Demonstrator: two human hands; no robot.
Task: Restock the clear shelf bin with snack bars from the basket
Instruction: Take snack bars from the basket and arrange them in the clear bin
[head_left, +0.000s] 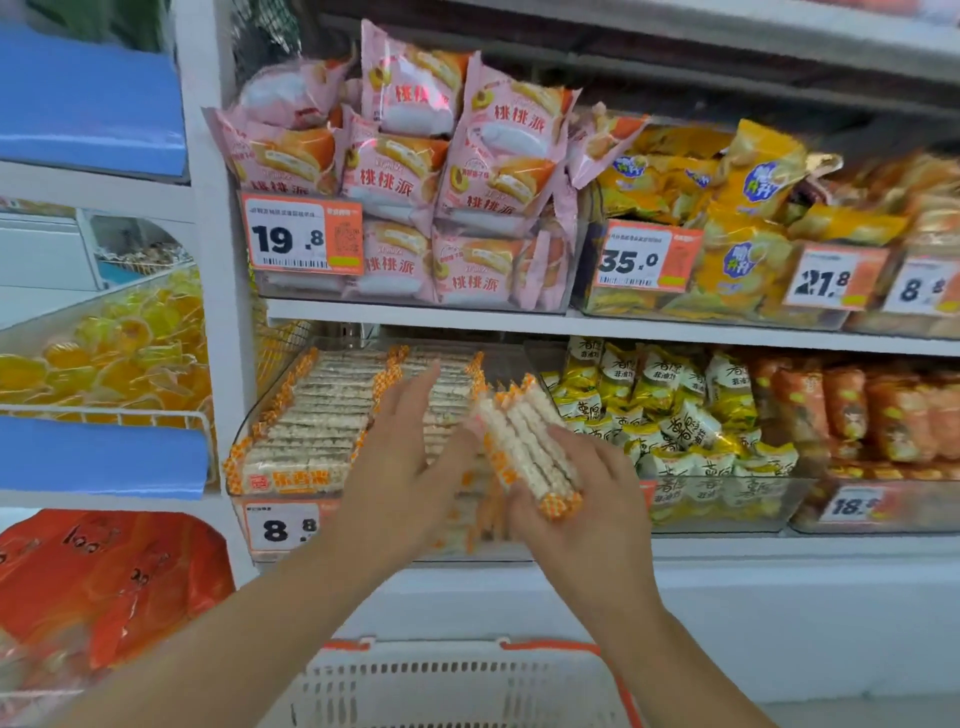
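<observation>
A clear shelf bin (249, 415) on the lower shelf holds rows of white snack bars (317, 415) with orange checked wrapper ends. My right hand (576, 499) grips a bundle of several snack bars (530, 447), tilted, just in front of the bin's right side. To its left, my left hand (400, 467) is spread flat with fingers apart, over the stacked bars in the bin's middle and touching the bundle's left edge. A white basket (457, 686) with an orange rim sits below my arms; its inside is mostly out of view.
Pink pastry packs (415, 171) fill the bin above. Yellow snack packets (675, 410) sit in the bin to the right, orange packs (872, 415) beyond. A white shelf post (218, 312) stands left, with yellow jelly cups (119, 358) and red bags (104, 582) past it.
</observation>
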